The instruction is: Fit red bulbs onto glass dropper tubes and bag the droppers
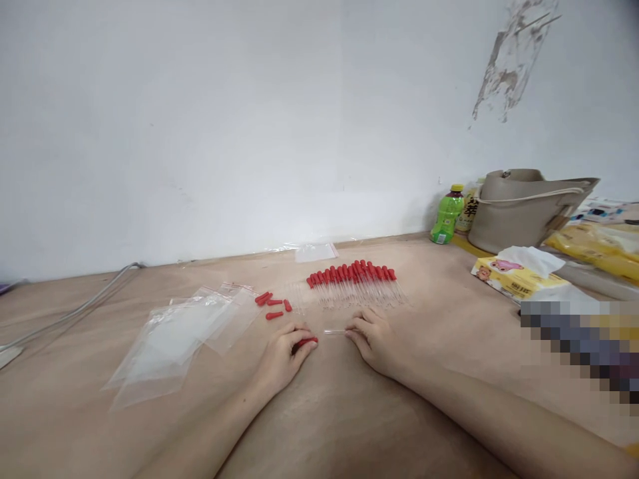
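Between the thumb and fingers of my left hand (285,356) is a red rubber bulb (308,342), its end pointing right. My right hand (374,340) pinches a clear glass dropper tube (333,332), which points left towards the bulb; the two are apart. Several loose red bulbs (274,315) lie beyond my left hand, beside a few bare glass tubes (298,296). Behind my right hand, a row of droppers (352,276) with red bulbs fitted lies side by side, glass ends towards me.
Clear zip bags (174,339) overlap at the left, near a grey cable (74,313). Another small bag (316,252) lies by the wall. At the right stand a green bottle (447,216), a beige bag (519,213) and a yellow tissue box (519,278). Brown paper (329,426) covers the table.
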Tool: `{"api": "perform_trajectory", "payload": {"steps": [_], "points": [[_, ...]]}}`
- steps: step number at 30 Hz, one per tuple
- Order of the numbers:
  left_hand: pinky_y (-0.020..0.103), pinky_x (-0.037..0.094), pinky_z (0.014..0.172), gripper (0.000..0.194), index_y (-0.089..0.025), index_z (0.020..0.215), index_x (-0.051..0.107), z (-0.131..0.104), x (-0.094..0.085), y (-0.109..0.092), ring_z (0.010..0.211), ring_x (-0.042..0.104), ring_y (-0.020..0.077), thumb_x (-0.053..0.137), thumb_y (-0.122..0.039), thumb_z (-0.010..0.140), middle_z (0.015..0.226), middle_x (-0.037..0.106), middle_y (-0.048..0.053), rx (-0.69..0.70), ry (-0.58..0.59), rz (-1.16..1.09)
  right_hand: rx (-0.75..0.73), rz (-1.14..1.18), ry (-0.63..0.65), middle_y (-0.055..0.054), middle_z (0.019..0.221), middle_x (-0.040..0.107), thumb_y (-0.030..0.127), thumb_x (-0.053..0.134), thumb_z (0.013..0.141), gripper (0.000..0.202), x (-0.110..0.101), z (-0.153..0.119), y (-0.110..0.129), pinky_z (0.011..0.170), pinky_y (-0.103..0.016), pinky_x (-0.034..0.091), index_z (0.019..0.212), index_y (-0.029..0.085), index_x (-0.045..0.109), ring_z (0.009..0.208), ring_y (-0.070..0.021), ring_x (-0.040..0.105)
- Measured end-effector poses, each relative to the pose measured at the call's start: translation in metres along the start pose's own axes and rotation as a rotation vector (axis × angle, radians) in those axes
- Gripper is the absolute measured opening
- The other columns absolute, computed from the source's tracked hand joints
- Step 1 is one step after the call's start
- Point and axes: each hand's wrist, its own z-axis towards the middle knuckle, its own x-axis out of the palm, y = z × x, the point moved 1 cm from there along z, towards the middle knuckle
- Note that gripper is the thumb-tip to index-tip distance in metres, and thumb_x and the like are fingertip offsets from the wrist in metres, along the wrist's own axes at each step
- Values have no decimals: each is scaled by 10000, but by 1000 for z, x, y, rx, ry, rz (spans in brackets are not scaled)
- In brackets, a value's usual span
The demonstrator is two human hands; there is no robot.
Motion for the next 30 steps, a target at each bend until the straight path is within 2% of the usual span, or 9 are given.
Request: {"api": "perform_trajectory", "payload": {"steps": [3, 10, 15, 21, 30], "points": [[278, 441, 705, 164, -195, 847, 594, -1, -2, -3, 774, 563, 160, 442, -259, 843, 818, 604, 18, 0, 9, -60, 32, 59, -40, -20, 770, 576, 165, 434, 818, 110, -2, -1, 2, 707, -289, 358, 772, 182, 533, 736, -137, 511], [249, 426, 634, 147, -192, 870, 514, -3, 0, 0, 698, 536, 145, 403, -288, 858, 758, 571, 2, -39, 46, -134, 32, 201, 26, -3, 727, 612, 196, 420, 829, 108, -1, 0, 13, 686, -286, 348, 786, 199, 519, 664, -135, 526], [261, 422, 642, 135, -186, 862, 508, -1, 1, 1, 707, 526, 153, 413, -282, 852, 765, 564, 11, -21, 52, -153, 19, 165, 101, 0, 779, 632, 196, 389, 851, 151, 2, 1, 17, 708, -288, 326, 827, 202, 538, 670, -118, 543], [248, 421, 609, 126, -176, 839, 507, -2, 1, 3, 666, 512, 139, 413, -260, 850, 718, 541, 4, -28, 61, -215, -71, 156, 110, -11, 855, 642, 238, 385, 871, 223, 3, 0, 12, 730, -287, 294, 977, 240, 581, 697, -110, 550], [220, 436, 557, 142, -167, 792, 531, -2, 4, 3, 578, 487, 109, 423, -249, 836, 635, 505, -17, -106, 140, -376, -148, 107, 202, 3, 776, 646, 267, 433, 857, 213, 7, 14, 1, 750, -291, 247, 939, 262, 630, 675, -102, 543]]}}
